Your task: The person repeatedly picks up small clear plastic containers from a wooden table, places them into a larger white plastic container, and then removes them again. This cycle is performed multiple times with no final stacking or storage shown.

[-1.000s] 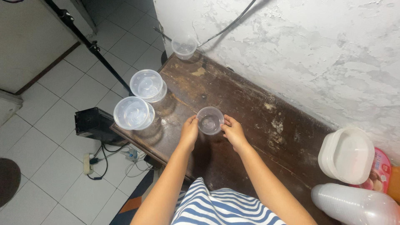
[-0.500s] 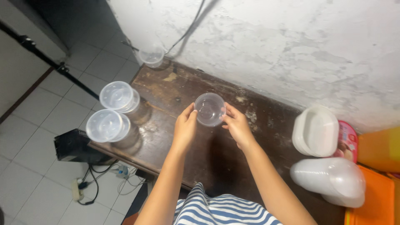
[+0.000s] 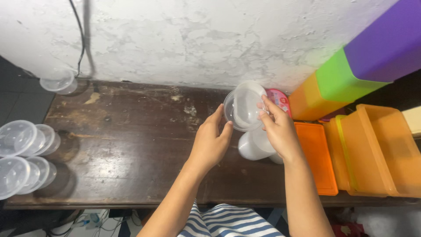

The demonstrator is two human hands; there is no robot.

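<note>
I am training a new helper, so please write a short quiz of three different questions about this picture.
1. True or false: both hands hold the clear round container above the wooden table.
2. Which lies flat just right of the right hand? A) the orange lid B) a blue bowl C) a metal spoon
3. Where do the stacks of clear lidded cups stand?

Key
1. True: the left hand and the right hand grip its sides.
2. A
3. At the table's left edge.
</note>
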